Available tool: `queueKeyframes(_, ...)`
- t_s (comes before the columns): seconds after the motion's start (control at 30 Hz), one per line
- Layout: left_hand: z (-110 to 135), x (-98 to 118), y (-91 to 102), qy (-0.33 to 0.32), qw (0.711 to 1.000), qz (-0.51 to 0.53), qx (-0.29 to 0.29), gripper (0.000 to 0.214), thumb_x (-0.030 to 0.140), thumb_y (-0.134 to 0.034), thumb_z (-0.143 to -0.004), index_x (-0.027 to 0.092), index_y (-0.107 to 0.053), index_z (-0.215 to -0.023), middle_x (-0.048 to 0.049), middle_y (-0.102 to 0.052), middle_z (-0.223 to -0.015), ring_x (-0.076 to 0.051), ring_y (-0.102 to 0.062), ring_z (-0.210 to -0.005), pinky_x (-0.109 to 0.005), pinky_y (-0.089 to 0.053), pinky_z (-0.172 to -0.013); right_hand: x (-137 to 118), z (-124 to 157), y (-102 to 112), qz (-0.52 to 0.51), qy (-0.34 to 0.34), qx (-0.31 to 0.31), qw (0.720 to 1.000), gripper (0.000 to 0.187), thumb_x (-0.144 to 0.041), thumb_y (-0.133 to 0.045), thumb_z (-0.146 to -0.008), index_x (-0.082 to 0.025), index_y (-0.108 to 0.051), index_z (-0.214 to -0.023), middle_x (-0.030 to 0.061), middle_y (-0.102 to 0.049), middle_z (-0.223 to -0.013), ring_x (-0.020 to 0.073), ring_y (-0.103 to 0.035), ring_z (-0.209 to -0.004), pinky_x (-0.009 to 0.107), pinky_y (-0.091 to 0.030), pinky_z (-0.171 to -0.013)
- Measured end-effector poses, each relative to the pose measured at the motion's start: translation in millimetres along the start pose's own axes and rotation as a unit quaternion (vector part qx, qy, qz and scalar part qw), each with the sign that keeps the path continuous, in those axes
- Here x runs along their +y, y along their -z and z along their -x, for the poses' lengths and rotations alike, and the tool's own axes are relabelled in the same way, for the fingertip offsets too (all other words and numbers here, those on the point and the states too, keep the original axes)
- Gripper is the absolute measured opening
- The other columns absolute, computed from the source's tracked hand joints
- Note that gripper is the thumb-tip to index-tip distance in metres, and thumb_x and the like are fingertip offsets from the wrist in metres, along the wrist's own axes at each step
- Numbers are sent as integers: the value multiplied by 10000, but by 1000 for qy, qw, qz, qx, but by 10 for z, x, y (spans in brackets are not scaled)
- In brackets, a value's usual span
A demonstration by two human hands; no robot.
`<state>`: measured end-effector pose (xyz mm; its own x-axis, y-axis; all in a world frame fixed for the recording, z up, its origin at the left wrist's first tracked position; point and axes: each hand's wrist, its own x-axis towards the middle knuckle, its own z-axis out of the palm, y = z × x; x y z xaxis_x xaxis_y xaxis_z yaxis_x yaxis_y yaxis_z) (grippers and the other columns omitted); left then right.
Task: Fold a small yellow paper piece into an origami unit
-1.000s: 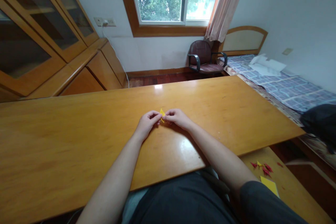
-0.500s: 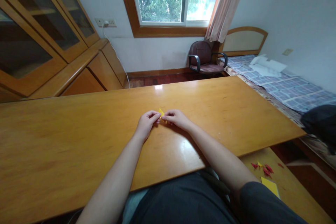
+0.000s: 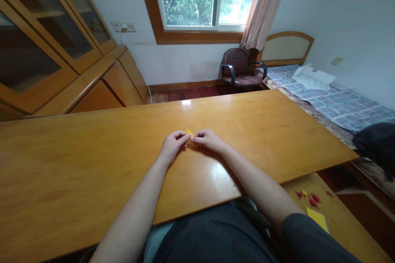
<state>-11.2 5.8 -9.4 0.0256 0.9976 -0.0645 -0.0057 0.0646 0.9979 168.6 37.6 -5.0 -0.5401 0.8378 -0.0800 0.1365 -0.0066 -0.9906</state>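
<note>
A small folded piece of yellow paper (image 3: 189, 132) is pinched between both hands just above the wooden table (image 3: 77, 160), near its middle. My left hand (image 3: 171, 145) grips the paper's left side with curled fingers. My right hand (image 3: 207, 139) grips its right side, thumb and forefinger pressed together. Most of the paper is hidden by the fingertips; only a pointed yellow corner shows.
A lower wooden surface (image 3: 336, 222) at the bottom right carries small red and yellow folded pieces (image 3: 308, 198) and a yellow sheet (image 3: 316, 218). Cabinets (image 3: 46, 57) line the left wall. A chair (image 3: 240, 68) and a bed (image 3: 336, 102) stand beyond the table.
The hands have closed in a little on the yellow paper, so less of it shows. The paper sits slightly lower and flatter between the fingertips.
</note>
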Motion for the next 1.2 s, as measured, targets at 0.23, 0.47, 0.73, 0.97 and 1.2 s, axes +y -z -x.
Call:
queueKeyframes(0.23,-16,-30,3,-11,999,15,47,296,423,-766,-686,156,-640,-685,24,-574,-575,-89,-492,-512,-201,-375,-496,2,-10,11,-27,-5,-1,1000,370,-503,-626,-788,-140,-663,-731,-20,-555,-581,88,-437,-505,228,-311,-492)
queueKeyframes(0.47,-32,-49,-10,-10,998,22,52,313,434,-795,-650,155,-660,-698,22,-600,-600,-93,-514,-528,-205,-397,-513,14,6,20,8,-3,-20,1000,388,-513,-665,-768,-125,-678,-776,-19,-570,-600,86,-452,-524,219,-314,-505)
queueKeyframes(0.73,-39,-45,-35,1,998,44,55,369,456,-829,-606,138,-674,-712,9,-630,-645,-98,-547,-567,-208,-437,-565,16,2,-8,13,-1,5,1000,324,-441,-668,-757,-117,-663,-744,-6,-612,-642,86,-470,-548,214,-322,-526)
queueKeyframes(0.97,-38,-61,-22,3,997,52,63,360,431,-822,-621,142,-613,-665,20,-600,-591,-106,-559,-558,-200,-437,-537,41,6,-16,-12,5,33,999,259,-390,-670,-740,-138,-620,-774,-43,-547,-588,82,-438,-526,216,-322,-529)
queueKeyframes(1.2,-18,-40,-13,13,996,60,60,362,425,-823,-617,134,-613,-663,0,-629,-610,-114,-573,-569,-214,-453,-561,44,8,-16,-34,18,44,998,296,-434,-659,-757,-146,-608,-810,-51,-519,-575,87,-445,-518,216,-338,-512)
